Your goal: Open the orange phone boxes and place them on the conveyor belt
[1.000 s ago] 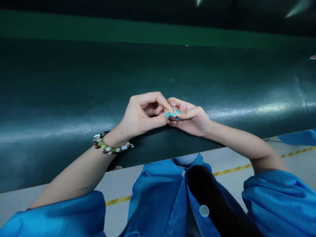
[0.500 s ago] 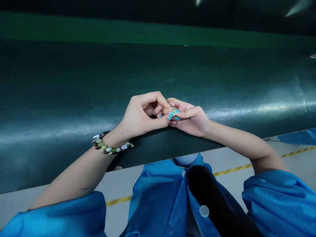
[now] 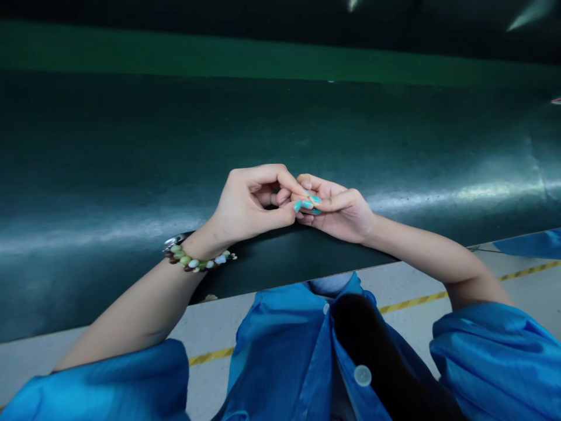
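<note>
My left hand (image 3: 249,202) has its fingers closed, thumb and forefinger reaching the fingertips of the other hand. Turned palm up, my right hand (image 3: 339,210) is closed too, its thumb pressed against its curled fingers. The fingertips of both hands touch, with turquoise polish on the nails. If something small lies between them, it is hidden. On my left wrist sit a beaded bracelet (image 3: 194,264) and a silvery band (image 3: 175,240). Both hands are at the near edge of a dark green table (image 3: 184,140).
A lighter green strip (image 3: 245,55) runs along the far side of the table. Below the near edge is a pale floor with a yellow striped line (image 3: 414,303). Blue fabric (image 3: 532,242) shows at the right edge, and a small reddish-white item (image 3: 556,101) lies at far right.
My left thumb tip has drawn back slightly to the left, showing more of the nails behind it. Otherwise both hands keep their place.
</note>
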The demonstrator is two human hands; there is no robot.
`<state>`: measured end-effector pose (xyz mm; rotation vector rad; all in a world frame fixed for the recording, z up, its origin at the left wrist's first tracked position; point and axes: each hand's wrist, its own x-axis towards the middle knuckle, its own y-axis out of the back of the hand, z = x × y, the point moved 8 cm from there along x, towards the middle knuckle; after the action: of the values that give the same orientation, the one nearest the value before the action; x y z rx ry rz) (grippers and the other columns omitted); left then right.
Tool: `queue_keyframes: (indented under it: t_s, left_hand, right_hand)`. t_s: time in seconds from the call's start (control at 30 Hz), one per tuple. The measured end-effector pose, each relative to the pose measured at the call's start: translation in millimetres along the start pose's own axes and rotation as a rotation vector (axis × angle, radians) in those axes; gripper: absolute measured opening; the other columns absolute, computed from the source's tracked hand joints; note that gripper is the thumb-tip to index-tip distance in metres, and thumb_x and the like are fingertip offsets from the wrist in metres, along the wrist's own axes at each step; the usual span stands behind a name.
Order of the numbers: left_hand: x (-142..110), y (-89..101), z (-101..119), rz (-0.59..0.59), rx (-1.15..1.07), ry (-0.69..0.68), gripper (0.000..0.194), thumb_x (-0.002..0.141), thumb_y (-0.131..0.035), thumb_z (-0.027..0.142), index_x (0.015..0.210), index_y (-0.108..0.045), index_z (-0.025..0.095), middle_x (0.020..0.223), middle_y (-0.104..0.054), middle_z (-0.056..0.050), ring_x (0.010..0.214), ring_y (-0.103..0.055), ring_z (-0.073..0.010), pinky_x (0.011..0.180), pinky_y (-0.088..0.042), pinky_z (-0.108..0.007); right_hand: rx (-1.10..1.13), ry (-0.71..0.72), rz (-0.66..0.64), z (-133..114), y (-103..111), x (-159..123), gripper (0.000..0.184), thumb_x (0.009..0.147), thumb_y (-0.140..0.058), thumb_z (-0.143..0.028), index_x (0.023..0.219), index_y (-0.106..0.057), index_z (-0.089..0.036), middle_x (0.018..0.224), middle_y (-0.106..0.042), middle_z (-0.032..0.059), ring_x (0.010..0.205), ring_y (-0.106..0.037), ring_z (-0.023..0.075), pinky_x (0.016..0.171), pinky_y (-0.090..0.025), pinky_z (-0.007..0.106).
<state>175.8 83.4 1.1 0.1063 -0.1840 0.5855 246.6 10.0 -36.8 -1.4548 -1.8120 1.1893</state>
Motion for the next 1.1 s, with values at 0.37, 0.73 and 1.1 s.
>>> queue_keyframes:
  t_s: [0.37, 0.73, 1.1]
  left_hand:
    - [-0.4, -1.7, -0.3, -0.007, 0.039, -0.010, 0.017, 0.070, -0.086, 0.023, 0.076, -0.071, 0.021, 0.064, -0.048, 0.002, 0.055, -0.047, -0.0100, 0.047, -0.039, -0.023]
    - [-0.6, -0.1, 2.5, -0.010, 0.069, -0.046, 0.011, 0.072, -0.080, 0.019, 0.072, -0.069, 0.022, 0.063, -0.045, 0.002, 0.057, -0.046, -0.0109, 0.049, -0.038, -0.023]
    - [1.3, -4.7, 2.8, -0.064, 0.079, -0.023, 0.015, 0.068, -0.078, 0.015, 0.070, -0.064, 0.020, 0.069, -0.045, 0.002, 0.057, -0.045, -0.0095, 0.049, -0.038, -0.023]
  right_hand:
    - [-0.043, 0.003, 0.039, 0.5, 0.8, 0.8, 0.025, 0.075, -0.075, -0.010, 0.092, -0.058, -0.016, 0.091, -0.063, 0.0045, 0.079, -0.059, 0.0139, 0.072, -0.050, 0.020]
    - [-0.122, 0.015, 0.053, 1.4, 2.2, 0.8, 0.027, 0.075, -0.074, -0.010, 0.096, -0.060, -0.015, 0.093, -0.064, 0.0044, 0.078, -0.058, 0.0124, 0.071, -0.048, 0.018]
    - [-0.147, 0.035, 0.032, -0.2, -0.3, 1.2, 0.025, 0.078, -0.073, -0.007, 0.095, -0.057, -0.016, 0.093, -0.065, 0.0024, 0.085, -0.061, 0.0127, 0.075, -0.049, 0.019]
